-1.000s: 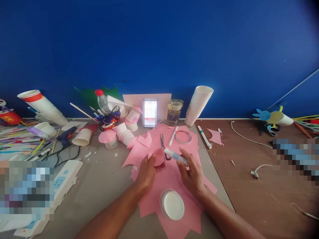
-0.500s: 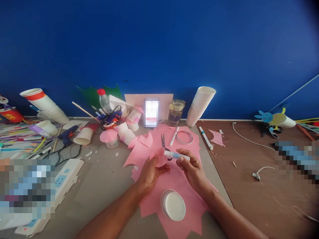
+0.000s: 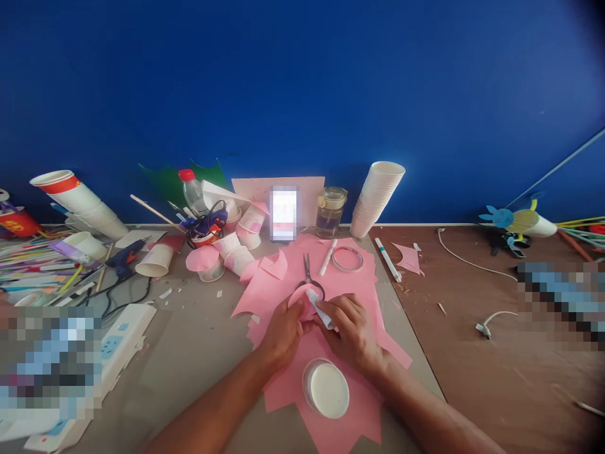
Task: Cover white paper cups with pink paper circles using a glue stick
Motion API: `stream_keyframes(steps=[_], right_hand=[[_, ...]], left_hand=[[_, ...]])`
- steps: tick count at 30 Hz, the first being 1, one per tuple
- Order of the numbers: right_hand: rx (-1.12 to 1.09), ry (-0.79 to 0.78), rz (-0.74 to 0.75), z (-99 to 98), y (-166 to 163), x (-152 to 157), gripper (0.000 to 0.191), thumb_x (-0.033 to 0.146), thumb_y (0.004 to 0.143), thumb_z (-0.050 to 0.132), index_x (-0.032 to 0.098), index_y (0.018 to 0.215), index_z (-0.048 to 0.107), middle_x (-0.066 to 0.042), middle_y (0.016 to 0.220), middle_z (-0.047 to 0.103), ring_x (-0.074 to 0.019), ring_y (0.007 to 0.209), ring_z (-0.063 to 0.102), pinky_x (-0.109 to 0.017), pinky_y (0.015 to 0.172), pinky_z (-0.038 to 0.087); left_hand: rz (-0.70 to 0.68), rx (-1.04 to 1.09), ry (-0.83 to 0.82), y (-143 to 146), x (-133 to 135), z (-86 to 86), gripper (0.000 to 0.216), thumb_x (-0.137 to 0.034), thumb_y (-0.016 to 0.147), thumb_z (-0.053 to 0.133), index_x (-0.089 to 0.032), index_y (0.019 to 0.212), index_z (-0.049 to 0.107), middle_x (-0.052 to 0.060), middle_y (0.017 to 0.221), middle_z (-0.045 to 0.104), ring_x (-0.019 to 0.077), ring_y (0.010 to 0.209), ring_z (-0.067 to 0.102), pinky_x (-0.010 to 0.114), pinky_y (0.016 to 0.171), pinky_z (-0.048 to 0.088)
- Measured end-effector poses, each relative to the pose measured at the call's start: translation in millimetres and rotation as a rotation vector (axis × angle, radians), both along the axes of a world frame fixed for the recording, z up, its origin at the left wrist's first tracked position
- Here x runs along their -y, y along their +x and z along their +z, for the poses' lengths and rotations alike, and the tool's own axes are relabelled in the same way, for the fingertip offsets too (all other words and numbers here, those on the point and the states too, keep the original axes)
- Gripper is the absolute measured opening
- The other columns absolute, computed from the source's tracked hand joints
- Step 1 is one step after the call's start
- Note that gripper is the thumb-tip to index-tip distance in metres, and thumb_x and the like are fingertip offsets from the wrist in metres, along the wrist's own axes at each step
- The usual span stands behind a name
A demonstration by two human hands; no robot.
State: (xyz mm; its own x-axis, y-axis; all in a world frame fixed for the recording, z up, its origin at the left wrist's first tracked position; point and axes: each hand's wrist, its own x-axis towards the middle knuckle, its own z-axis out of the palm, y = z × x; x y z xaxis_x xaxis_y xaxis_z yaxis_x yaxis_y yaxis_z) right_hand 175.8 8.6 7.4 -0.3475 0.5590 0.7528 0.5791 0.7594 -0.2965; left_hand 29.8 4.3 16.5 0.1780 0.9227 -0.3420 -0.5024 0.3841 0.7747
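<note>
My left hand [image 3: 286,331] pinches a pink paper piece with a rounded edge [image 3: 299,292] between thumb and fingers. In my right hand [image 3: 352,328] is a white glue tube [image 3: 322,309] with blue print, slanted so its upper end meets the pink paper. Just behind both hands lie scissors [image 3: 307,270] with dark handles, blades partly apart and pointing away. A white paper cup [image 3: 329,389] stands bottom up in front of my wrists. Beneath everything is a large, jagged-edged pink sheet [image 3: 347,435].
Behind the sheet are a phone [image 3: 283,213], a glass jar [image 3: 331,211] and a leaning stack of paper cups [image 3: 378,198]. A tape ring [image 3: 348,259] and a white marker [image 3: 328,257] lie on the sheet. Leftward are pink-trimmed cups [image 3: 206,261], a glue gun [image 3: 123,261] and a power strip [image 3: 111,347].
My right hand has turned and brought the glue tube down and left onto the pink paper. The paper now tilts more upright in my left hand.
</note>
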Motion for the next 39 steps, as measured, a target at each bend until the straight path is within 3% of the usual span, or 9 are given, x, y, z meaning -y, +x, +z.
stream_keyframes(steps=[4, 8, 17, 23, 29, 35, 39], right_hand=[[-0.057, -0.077, 0.034, 1.4, 0.1, -0.1, 0.018, 0.013, 0.085, 0.055, 0.017, 0.103, 0.056, -0.004, 0.073, 0.061, -0.0162, 0.063, 0.053, -0.030, 0.059, 0.041], [-0.065, -0.049, 0.013, 2.5, 2.1, 0.6, 0.020, 0.013, 0.086, 0.054, 0.019, 0.105, 0.055, -0.004, 0.074, 0.062, -0.0160, 0.065, 0.054, -0.030, 0.061, 0.041], [0.023, 0.096, -0.125, 3.7, 6.6, -3.0, 0.023, 0.010, 0.082, 0.056, 0.019, 0.103, 0.058, -0.002, 0.071, 0.060, -0.0162, 0.064, 0.055, -0.033, 0.066, 0.038], [0.104, 0.084, 0.007, 5.7, 3.3, 0.0, 0.026, 0.006, 0.082, 0.049, 0.018, 0.103, 0.058, -0.002, 0.071, 0.060, -0.0153, 0.063, 0.053, -0.032, 0.066, 0.036], [0.080, 0.108, -0.104, 3.4, 8.2, -6.1, 0.028, 0.009, 0.082, 0.053, 0.020, 0.108, 0.058, -0.001, 0.070, 0.060, -0.0154, 0.063, 0.054, -0.033, 0.068, 0.036], [0.113, 0.074, 0.019, 3.2, 5.6, -2.7, 0.034, 0.009, 0.083, 0.050, 0.021, 0.115, 0.056, -0.001, 0.070, 0.060, -0.0151, 0.063, 0.054, -0.032, 0.066, 0.037], [0.114, 0.092, -0.088, 3.9, 9.5, -9.2, 0.023, 0.011, 0.085, 0.052, 0.020, 0.104, 0.060, -0.001, 0.068, 0.061, -0.0146, 0.062, 0.055, -0.032, 0.067, 0.037]], left_hand=[[0.020, -0.021, -0.014, -0.8, -0.4, -0.9, 0.025, -0.035, 0.075, 0.066, -0.014, 0.089, 0.063, 0.009, 0.093, 0.066, 0.0236, 0.092, 0.062, 0.037, 0.082, 0.051], [-0.006, -0.084, 0.017, -1.6, 0.2, -0.2, 0.022, -0.033, 0.078, 0.061, -0.014, 0.091, 0.065, 0.010, 0.101, 0.066, 0.0251, 0.094, 0.062, 0.038, 0.081, 0.052], [0.061, -0.119, -0.034, -3.0, -1.2, -17.0, 0.031, -0.035, 0.076, 0.065, -0.016, 0.100, 0.063, 0.008, 0.093, 0.066, 0.0228, 0.085, 0.065, 0.038, 0.080, 0.052], [0.029, -0.147, -0.005, -3.4, -0.2, -11.7, 0.031, -0.040, 0.078, 0.063, -0.015, 0.096, 0.063, 0.008, 0.094, 0.066, 0.0223, 0.086, 0.064, 0.034, 0.076, 0.052], [0.039, -0.100, -0.019, -3.3, -1.0, -12.4, 0.032, -0.037, 0.075, 0.067, -0.014, 0.097, 0.063, 0.009, 0.092, 0.067, 0.0224, 0.080, 0.066, 0.038, 0.080, 0.052], [0.027, -0.132, -0.011, -4.0, -1.3, -13.0, 0.030, -0.040, 0.077, 0.065, -0.015, 0.093, 0.063, 0.008, 0.091, 0.067, 0.0227, 0.082, 0.066, 0.040, 0.080, 0.051], [0.065, -0.093, -0.039, -3.4, -2.6, -11.7, 0.026, -0.035, 0.072, 0.069, -0.013, 0.085, 0.062, 0.007, 0.081, 0.065, 0.0215, 0.076, 0.066, 0.040, 0.080, 0.052]])
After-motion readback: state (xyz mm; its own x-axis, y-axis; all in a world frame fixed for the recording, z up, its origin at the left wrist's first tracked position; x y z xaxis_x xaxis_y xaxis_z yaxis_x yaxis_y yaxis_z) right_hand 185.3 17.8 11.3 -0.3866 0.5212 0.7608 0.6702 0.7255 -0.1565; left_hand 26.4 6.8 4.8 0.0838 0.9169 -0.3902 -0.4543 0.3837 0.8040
